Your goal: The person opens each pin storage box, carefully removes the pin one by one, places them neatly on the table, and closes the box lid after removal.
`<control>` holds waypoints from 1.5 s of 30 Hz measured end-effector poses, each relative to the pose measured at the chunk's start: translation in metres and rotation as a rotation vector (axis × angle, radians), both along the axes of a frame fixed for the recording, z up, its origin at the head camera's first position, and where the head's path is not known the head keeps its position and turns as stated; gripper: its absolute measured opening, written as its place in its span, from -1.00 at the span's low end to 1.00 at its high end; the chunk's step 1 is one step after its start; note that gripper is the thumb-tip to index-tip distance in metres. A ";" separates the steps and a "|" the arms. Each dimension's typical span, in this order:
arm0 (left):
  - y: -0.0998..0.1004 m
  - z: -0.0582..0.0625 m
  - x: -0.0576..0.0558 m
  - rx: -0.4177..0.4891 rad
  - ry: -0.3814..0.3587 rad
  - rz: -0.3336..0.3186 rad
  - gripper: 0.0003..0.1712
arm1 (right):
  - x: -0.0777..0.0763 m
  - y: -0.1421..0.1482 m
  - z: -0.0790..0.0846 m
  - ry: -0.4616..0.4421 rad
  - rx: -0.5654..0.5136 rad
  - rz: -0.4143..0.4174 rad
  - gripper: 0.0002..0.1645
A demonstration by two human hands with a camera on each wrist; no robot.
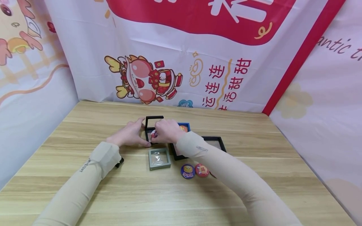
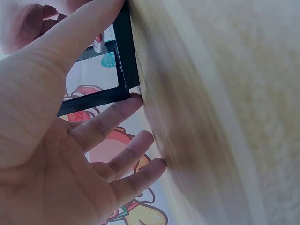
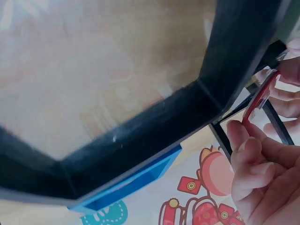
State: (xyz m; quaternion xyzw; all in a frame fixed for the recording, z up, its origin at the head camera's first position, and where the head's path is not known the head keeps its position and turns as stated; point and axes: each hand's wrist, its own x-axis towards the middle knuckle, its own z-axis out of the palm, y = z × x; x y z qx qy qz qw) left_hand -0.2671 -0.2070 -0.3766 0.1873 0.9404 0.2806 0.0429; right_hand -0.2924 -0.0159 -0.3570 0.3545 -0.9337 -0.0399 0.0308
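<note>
1. wood table (image 1: 135,197) with pale grain; behind it hangs a white cloth (image 1: 93,72) printed with a red panel, cartoon figures and red characters.
2. more printed cloth covers the walls at left and right.
3. near the table's back stands a small black frame (image 1: 146,135), hinged apart, one half lying on the wood and the other raised upright behind it.
4. left hand (image 1: 128,133): released, fingers spread and fairly straight, touching the frame's left side; the thumb lies by its near corner.
5. right hand (image 1: 169,130): grasping the held badge (image 1: 154,135), pinched at its edge between thumb and fingers.
6. that badge, red and white, is tilted over the lying half of the frame; whether it touches the film, i cannot tell.
7. just right of the right hand is a blue frame (image 1: 184,125), with a larger black frame beside it, partly behind the sleeve.
8. nearer the person sits a grey frame (image 1: 159,158), flat, with clear film.
9. right of that, a blue badge (image 1: 188,171) and a red badge (image 1: 202,170) lie side by side.
10. both forearms wear beige sleeves (image 1: 73,191).
</note>
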 end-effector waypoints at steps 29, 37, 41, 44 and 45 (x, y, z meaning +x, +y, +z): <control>0.003 0.001 0.003 -0.045 -0.023 0.016 0.45 | 0.074 0.088 0.047 -0.003 -0.498 0.092 -0.53; 0.002 0.001 0.004 -0.049 -0.023 0.014 0.44 | 0.097 0.101 0.048 -0.011 -0.410 0.205 -0.47; 0.003 0.001 0.003 -0.053 -0.028 0.021 0.44 | 0.106 0.105 0.045 -0.067 -0.365 0.284 -0.48; 0.003 0.000 0.002 -0.053 -0.032 0.021 0.44 | 0.113 0.106 0.042 -0.089 -0.329 0.346 -0.49; 0.003 0.000 0.002 -0.051 -0.034 0.024 0.45 | 0.116 0.106 0.040 -0.097 -0.316 0.368 -0.50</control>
